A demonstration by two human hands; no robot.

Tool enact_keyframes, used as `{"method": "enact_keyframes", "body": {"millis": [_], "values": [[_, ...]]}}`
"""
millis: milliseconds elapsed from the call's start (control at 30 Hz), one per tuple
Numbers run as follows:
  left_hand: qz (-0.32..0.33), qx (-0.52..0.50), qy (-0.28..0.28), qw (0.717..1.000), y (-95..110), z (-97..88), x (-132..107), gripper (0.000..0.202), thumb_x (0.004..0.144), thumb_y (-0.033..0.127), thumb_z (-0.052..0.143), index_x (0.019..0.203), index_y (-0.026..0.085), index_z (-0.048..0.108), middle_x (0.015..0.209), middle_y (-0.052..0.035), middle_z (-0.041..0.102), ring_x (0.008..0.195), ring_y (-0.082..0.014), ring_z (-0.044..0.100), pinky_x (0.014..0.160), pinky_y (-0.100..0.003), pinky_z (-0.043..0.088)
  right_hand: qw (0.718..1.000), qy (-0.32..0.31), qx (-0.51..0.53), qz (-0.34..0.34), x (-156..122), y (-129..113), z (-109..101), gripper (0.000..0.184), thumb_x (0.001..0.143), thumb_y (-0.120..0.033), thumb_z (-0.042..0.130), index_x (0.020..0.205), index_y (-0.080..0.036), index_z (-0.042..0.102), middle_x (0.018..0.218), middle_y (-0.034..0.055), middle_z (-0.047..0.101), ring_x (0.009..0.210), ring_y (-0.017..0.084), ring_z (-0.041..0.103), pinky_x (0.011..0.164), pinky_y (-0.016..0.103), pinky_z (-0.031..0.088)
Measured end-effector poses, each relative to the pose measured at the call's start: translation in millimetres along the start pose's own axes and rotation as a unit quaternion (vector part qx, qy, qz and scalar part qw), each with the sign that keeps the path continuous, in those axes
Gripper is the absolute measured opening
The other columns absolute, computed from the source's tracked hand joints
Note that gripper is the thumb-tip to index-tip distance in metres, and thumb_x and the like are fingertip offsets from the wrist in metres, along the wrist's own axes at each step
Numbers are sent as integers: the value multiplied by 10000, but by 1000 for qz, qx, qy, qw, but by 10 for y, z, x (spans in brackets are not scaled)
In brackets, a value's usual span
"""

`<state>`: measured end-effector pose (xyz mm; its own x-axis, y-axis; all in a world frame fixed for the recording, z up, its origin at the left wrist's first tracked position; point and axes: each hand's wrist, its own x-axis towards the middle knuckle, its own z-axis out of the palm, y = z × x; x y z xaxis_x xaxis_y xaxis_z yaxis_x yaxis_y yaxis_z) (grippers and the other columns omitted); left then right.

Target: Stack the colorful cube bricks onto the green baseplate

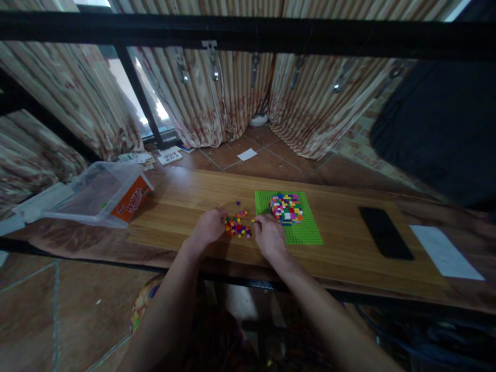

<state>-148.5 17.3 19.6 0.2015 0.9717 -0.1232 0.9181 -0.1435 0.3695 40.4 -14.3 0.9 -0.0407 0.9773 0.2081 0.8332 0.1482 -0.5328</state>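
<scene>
A small heap of loose coloured bricks [237, 226] lies on the wooden tabletop [349, 227]. My left hand [210, 226] rests just left of the heap, its fingers curled and touching the nearest bricks. My right hand [268, 235] sits to the right of the heap and pinches a small yellow brick [253, 221] at its fingertips. Beyond my right hand a green baseplate [298, 232] carries a multicoloured block of stacked bricks [287, 208]. One purple brick [237, 203] lies apart, behind the heap.
A clear plastic box [96, 194] with an orange label stands at the table's left end. A black phone [385, 232] and a white sheet [445, 252] lie to the right. Curtains and a black frame rise behind; papers lie on the tiled floor.
</scene>
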Motion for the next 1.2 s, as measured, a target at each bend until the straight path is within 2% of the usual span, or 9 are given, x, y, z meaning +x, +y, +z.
{"method": "enact_keyframes", "body": {"millis": [300, 433, 567, 700, 833, 967, 1067, 1133, 1200], "values": [[-3, 6, -11, 1000, 51, -50, -16, 326, 811, 79, 414, 956, 167, 692, 963, -92, 717, 903, -175, 654, 812, -252, 470, 997, -11, -65, 45, 10, -59, 123, 122, 855, -201, 564, 862, -173, 683, 917, 112, 640, 743, 207, 599, 682, 317, 451], [-5, 16, -17, 1000, 72, -76, -17, 325, 807, 75, 409, 941, 165, 691, 958, -91, 713, 883, -174, 653, 793, -254, 468, 1000, 2, -21, 13, -21, -44, 78, 142, 867, -202, 540, 819, -203, 674, 885, 85, 655, 759, 197, 603, 701, 305, 451], [-9, 23, -21, 999, 80, -88, -17, 313, 812, 86, 410, 930, 164, 690, 933, -90, 717, 863, -176, 657, 766, -248, 468, 995, -1, 103, -15, -167, -50, -95, 147, 869, -218, 527, 854, -205, 672, 838, 48, 681, 745, 182, 618, 714, 291, 456], [-7, 16, -12, 1000, 56, -68, -13, 323, 815, 98, 407, 951, 171, 691, 943, -85, 724, 873, -179, 664, 769, -249, 472, 964, 12, 265, 28, -374, 60, -299, 112, 813, -282, 597, 813, -222, 691, 788, 10, 689, 707, 163, 626, 676, 272, 475], [-10, 22, -7, 1000, 35, -45, 4, 323, 829, 124, 408, 954, 187, 699, 959, -78, 730, 902, -174, 668, 791, -234, 473, 931, 64, 344, 106, -478, 325, -478, 116, 718, -334, 690, 759, -228, 710, 766, 11, 710, 718, 174, 644, 688, 299, 510], [-5, 16, -4, 1000, 10, -24, 38, 328, 835, 152, 400, 967, 191, 698, 956, -68, 733, 891, -170, 670, 786, -231, 479, 886, 112, 395, 215, -410, 604, -628, 222, 634, -368, 753, 775, -201, 715, 695, 21, 712, 641, 182, 658, 641, 329, 540], [1, 5, -3, 1000, -8, -13, 57, 331, 825, 160, 400, 983, 191, 690, 958, -63, 733, 881, -172, 668, 789, -240, 483, 853, 165, 432, 240, -292, 737, -699, 252, 612, -385, 753, 755, -184, 702, 696, 39, 715, 663, 200, 683, 657, 350, 562], [-3, 2, -3, 1000, -10, -16, 60, 337, 822, 170, 403, 999, 193, 689, 949, -63, 735, 868, -174, 669, 789, -245, 485, 854, 188, 427, 231, -213, 787, -719, 238, 627, -380, 731, 748, -179, 694, 691, 42, 713, 678, 205, 688, 664, 351, 563], [-8, -4, -1, 1000, -3, -25, 56, 337, 818, 180, 410, 1000, 200, 693, 924, -58, 737, 855, -175, 670, 782, -244, 488, 873, 194, 389, 220, -148, 819, -722, 221, 652, -365, 701, 770, -178, 701, 707, 44, 716, 676, 202, 683, 659, 344, 554]]}}
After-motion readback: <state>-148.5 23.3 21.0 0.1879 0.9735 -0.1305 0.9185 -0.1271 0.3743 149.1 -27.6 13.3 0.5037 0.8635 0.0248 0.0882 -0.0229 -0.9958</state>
